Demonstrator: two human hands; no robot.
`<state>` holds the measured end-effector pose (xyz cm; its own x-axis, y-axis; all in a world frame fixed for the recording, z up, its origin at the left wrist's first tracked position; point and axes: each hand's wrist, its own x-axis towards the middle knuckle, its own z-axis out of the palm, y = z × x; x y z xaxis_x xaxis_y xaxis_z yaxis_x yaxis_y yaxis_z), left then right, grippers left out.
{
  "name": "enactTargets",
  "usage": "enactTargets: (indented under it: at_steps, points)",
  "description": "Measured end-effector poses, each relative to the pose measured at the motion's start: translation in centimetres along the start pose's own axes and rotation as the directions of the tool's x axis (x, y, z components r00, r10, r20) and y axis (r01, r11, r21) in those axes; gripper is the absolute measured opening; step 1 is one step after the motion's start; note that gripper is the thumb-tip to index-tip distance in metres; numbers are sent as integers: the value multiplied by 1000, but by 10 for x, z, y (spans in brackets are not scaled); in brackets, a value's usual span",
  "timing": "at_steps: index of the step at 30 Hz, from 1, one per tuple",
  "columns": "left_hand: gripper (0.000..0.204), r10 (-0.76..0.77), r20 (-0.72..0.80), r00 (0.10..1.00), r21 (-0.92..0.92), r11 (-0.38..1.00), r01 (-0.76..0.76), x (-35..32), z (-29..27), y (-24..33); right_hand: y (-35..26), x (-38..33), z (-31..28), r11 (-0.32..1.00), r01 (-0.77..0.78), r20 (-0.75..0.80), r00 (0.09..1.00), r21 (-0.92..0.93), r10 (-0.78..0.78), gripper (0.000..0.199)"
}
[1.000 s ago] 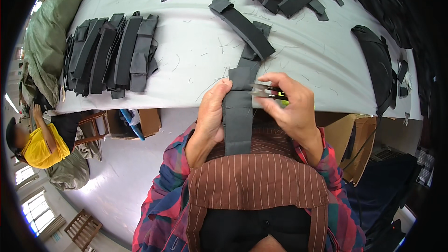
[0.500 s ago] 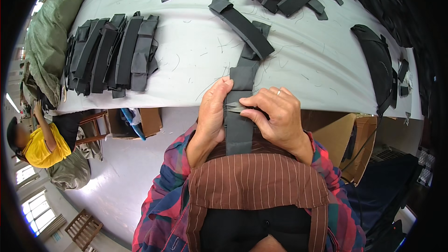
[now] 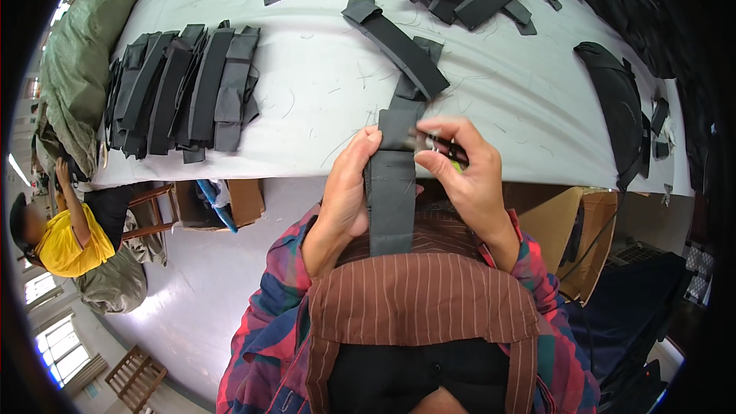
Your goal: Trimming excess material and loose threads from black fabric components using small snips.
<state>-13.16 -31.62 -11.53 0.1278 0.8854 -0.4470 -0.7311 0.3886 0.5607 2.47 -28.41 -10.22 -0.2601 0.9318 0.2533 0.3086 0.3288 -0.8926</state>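
At the far left, a bulging green fabric bundle (image 3: 92,38) leans along the pale table (image 3: 307,54); whether it is a sack with contents cannot be told. Next, a row of dark grey strips (image 3: 209,88) lies side by side on the table. Below its near edge sits an open box (image 3: 247,201) with something blue and whitish in it.

Near the centre, the left hand (image 3: 346,184) has its grip closed on the left edge of a dark grey fabric strip (image 3: 392,203), thumb in front, most fingers hidden behind. The strip stands in front of the person at the table's near edge, its lower end against a striped brown apron (image 3: 422,295). It looks light, fairly flat and slightly stiff, likely easy to bend and not fragile; the long side edges, near the cross seam, seem the best hold.

Just to its right, the right hand (image 3: 471,161) has its grip closed around small snips (image 3: 441,146); their blurred tips reach the strip's right edge, contact unclear. Farther right, below the table, stands an open cardboard box (image 3: 600,241), its contents too shadowed to identify.
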Motion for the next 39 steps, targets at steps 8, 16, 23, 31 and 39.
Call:
enactTargets:
  at_steps: [8,16,23,31,39]
  points:
    - [37,-29,-42,999,55,998,31,2,-19,-5,0,2,-12,997,75,143,987,-17,-71,31]
    - [34,29,-8,1000,-23,999,-29,2,-19,-9,5,-21,-15,913,265,168,961,-309,-222,20]
    - [40,18,-29,999,-37,999,-19,0,-13,-10,14,-24,-4,925,293,105,956,-241,-275,20]
    - [44,38,-19,999,42,998,-37,-6,-9,-9,4,-18,1,955,-133,-54,987,265,152,23]
    - [36,-19,141,990,289,957,-23,-17,-7,-14,6,4,4,890,-203,112,979,408,172,11]
